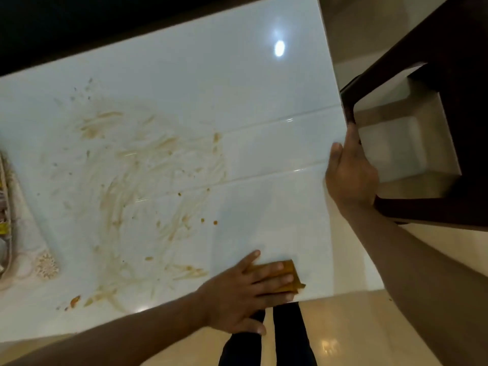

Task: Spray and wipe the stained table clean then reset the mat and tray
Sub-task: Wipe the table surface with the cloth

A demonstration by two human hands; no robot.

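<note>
Left hand [245, 291] presses cloth [289, 277], seemingly.

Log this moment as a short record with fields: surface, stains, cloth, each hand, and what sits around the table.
surface: glossy white table, ceiling light reflected on it
stains: brown smears over the left and middle part, still unwiped
cloth: brown-orange cloth flat near the table's near right corner
left hand: left hand presses the cloth with straight fingers
right hand: right hand grips the table's right edge
left edge: lace mat, partly in view
right side: dark chair beside the table
</note>
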